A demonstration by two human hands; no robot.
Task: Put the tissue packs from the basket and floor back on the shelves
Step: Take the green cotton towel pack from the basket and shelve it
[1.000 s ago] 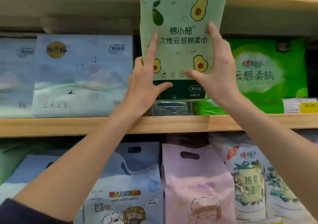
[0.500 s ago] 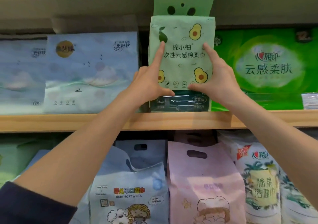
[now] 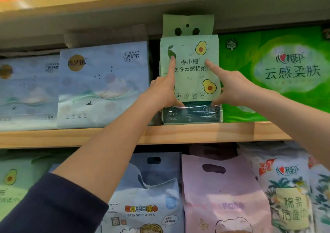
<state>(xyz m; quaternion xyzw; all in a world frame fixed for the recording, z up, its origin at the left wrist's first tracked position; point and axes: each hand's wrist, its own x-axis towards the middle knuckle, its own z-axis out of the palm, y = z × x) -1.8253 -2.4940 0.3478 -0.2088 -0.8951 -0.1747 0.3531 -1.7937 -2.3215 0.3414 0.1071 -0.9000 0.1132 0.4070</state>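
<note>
A light green tissue pack with avocado prints [image 3: 192, 68] stands upright on the wooden middle shelf [image 3: 196, 133], in the gap between a pale blue pack and a bright green pack. My left hand [image 3: 162, 93] is at its left edge, index finger stretched up its front and thumb low on the dark bottom band. My right hand [image 3: 230, 88] mirrors this at the right edge. The pack's handle flap reaches the underside of the shelf above. No basket or floor is in view.
Pale blue tissue packs [image 3: 103, 86] fill the shelf to the left, and a large bright green pack [image 3: 285, 71] stands to the right. On the shelf below are a baby wipes bag [image 3: 142, 197], a pink bag [image 3: 219, 197] and flower-print packs [image 3: 289, 188].
The avocado pack came down from above and now stands on the middle shelf, pushed back into the gap. Both hands stayed on its front.
</note>
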